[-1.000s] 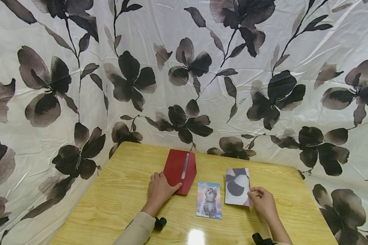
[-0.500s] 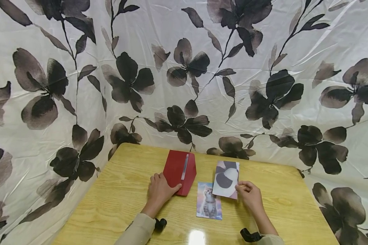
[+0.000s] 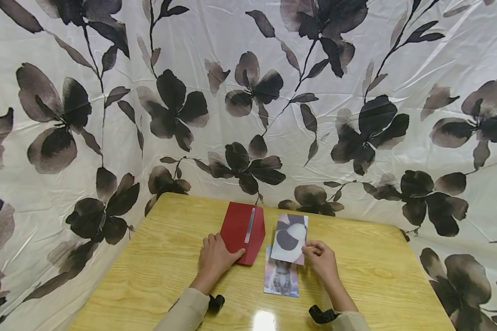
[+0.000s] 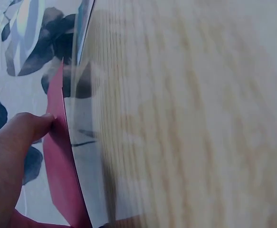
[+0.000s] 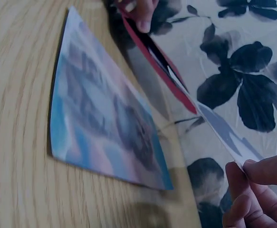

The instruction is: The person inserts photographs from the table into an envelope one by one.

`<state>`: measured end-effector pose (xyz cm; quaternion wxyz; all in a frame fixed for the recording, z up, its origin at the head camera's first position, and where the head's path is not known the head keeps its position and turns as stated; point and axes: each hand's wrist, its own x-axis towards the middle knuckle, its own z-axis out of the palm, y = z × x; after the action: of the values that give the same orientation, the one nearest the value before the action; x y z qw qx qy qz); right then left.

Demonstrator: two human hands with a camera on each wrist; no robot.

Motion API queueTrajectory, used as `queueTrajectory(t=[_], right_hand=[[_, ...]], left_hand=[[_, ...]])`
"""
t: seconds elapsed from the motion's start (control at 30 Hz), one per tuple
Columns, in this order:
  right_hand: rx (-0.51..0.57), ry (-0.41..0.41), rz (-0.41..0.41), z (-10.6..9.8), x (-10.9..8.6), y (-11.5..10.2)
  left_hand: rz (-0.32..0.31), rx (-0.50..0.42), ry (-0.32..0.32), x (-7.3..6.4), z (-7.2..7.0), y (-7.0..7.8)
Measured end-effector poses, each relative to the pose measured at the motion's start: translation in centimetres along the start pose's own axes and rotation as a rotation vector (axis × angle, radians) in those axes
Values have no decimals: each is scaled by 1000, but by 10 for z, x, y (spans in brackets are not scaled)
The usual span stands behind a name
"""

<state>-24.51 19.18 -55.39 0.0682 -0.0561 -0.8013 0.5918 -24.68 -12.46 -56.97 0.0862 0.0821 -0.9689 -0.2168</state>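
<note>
My left hand [image 3: 217, 257] holds a red envelope [image 3: 235, 224] by its lower part, the thumb lying across its face. A pale strip shows along the envelope's slot, beside the pointed flap. In the left wrist view the thumb presses the envelope [image 4: 61, 156], which stands off at a slant. Between thumb and fingertips my right hand [image 3: 323, 264] pinches a card [image 3: 289, 238] with a grey and white pattern by its lower right corner. That card is raised over a kitten picture card [image 3: 280, 281] and hides the kitten's head in the head view.
The wooden table [image 3: 157, 248] carries the kitten card, whose face shows fully in the right wrist view. A floral cloth [image 3: 215, 115] hangs behind and at both sides of the table. Black wrist cameras [image 3: 323, 315] sit on both wrists.
The right hand has carried the patterned card leftward and slightly away from me, from beside the kitten card to over its top, close to the envelope. The left hand and envelope have stayed put.
</note>
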Motion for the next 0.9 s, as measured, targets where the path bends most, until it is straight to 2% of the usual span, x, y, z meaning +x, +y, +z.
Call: queueTrajectory(t=[0.3,0.67,0.9], right_hand=[[37,-12,-26,17,5,-5],[62,-35,-56,39,9,-11],[29,-27,-46,50,14,-13]], left_hand=[[15,-1,14,-1,-2,3],[12,17,21,0,0,1],[9,16,18,-1,1,1]])
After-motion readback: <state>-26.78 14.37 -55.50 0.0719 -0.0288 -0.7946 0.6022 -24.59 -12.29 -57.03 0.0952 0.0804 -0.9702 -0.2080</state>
